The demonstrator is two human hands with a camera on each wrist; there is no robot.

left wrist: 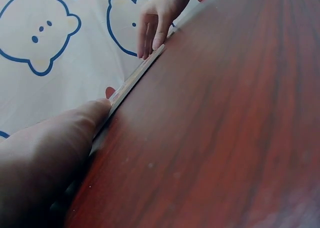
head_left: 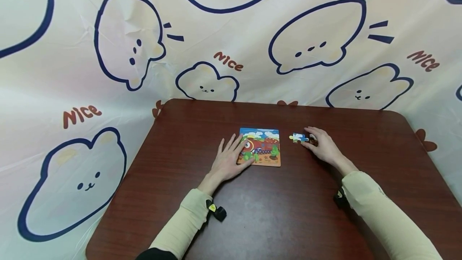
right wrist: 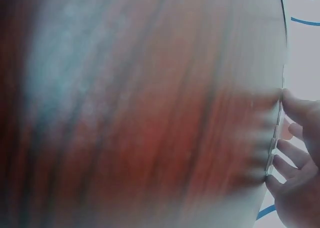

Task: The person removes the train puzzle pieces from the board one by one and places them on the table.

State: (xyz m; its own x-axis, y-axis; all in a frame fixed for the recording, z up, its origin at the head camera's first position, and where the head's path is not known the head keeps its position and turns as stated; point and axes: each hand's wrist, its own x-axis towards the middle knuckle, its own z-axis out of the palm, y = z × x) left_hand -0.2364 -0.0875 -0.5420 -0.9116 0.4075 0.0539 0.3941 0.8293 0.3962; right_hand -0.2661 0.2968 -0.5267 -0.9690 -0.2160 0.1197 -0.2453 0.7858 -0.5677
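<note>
Resting on train-picture board (head_left: 267, 146), left hand (head_left: 227, 163), fingers apart. Right hand (head_left: 326, 146) at puzzle pieces (head_left: 298, 137) beside board on tabletop (head_left: 260, 208); grip clamped or loose, cannot tell. Wrist views show edges only.

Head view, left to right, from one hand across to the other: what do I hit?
Left hand → picture puzzle → loose puzzle pieces → right hand.
</note>
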